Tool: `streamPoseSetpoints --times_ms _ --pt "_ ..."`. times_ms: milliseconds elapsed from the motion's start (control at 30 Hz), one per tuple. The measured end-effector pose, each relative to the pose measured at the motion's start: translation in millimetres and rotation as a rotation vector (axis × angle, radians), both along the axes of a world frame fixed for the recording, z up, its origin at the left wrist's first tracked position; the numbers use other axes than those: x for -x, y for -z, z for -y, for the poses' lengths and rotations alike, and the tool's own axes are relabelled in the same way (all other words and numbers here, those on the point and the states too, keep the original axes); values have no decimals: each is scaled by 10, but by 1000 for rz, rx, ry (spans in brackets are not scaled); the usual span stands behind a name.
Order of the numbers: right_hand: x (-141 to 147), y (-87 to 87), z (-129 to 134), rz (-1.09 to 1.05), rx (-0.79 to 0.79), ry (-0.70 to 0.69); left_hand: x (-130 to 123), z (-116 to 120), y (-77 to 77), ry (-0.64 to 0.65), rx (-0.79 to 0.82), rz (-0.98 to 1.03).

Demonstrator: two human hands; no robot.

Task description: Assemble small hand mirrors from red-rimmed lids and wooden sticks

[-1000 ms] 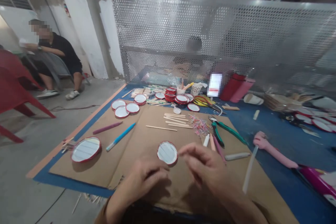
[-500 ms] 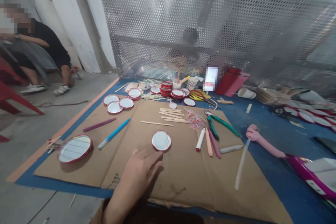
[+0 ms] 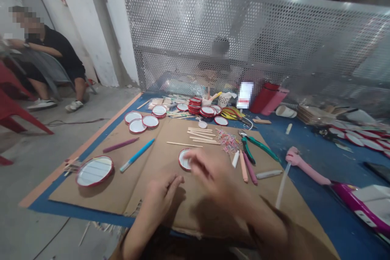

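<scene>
My left hand (image 3: 163, 193) hovers over the front of the cardboard sheet (image 3: 146, 170), its fingers curled in and the thumb against them; whatever they may hold is hidden. Smeared by motion, my right hand (image 3: 215, 172) reaches in from the right, its fingertips over a small round white disc with a red rim (image 3: 183, 159) and partly covering it. Beyond the disc lie a thin wooden stick (image 3: 184, 144) and several flat wooden sticks (image 3: 202, 135). A larger red-rimmed disc with sticks across it (image 3: 95, 171) is at the left.
A blue pen (image 3: 138, 154) and a purple crayon-like stick (image 3: 120, 145) lie left. Green-handled pliers (image 3: 262, 148), small coloured bands (image 3: 228, 141) and crayon-like sticks (image 3: 245, 166) lie right, near a pink glue gun (image 3: 307, 167). Red-rimmed discs (image 3: 195, 107) are stacked before a perforated metal screen (image 3: 183, 28).
My right hand has come into view from the right and now covers part of the small disc. My left hand has drawn back from that disc, with its fingers curled. The view has shifted slightly.
</scene>
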State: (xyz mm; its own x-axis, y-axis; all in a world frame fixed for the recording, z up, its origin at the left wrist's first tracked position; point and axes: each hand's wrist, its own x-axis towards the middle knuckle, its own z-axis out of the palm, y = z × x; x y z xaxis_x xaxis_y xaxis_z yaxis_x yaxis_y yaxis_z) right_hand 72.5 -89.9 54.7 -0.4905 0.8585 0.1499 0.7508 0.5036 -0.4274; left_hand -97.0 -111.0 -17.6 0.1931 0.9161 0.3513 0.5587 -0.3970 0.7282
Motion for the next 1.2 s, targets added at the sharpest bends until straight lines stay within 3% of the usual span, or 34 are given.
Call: streamPoseSetpoints --times_ms 133,267,433,533,600,767,833,900,1067,1200 --pt "-258 87 -468 219 -28 199 29 -6 -55 37 115 32" --pt "-302 260 -711 357 -30 290 29 -25 -60 96 75 -9" --pt "-179 305 -630 396 -8 313 1 -35 -70 333 -49 -147" --pt "-27 320 -583 395 -13 350 -33 -26 -69 392 -99 -244" --pt "81 357 -604 393 -19 356 -55 -28 -43 352 -125 -287" --pt "238 410 -703 366 -39 288 -67 -80 49 61 -159 -255" --pt "199 368 -697 359 -57 274 -50 -93 53 42 -158 -225" --pt "87 297 -670 372 -80 298 -30 -88 31 102 -141 -201" --pt "-315 175 -656 494 -111 445 -30 -41 -62 423 -67 -140" --pt "-437 185 -681 559 -101 446 -68 -44 -84 423 15 -133"
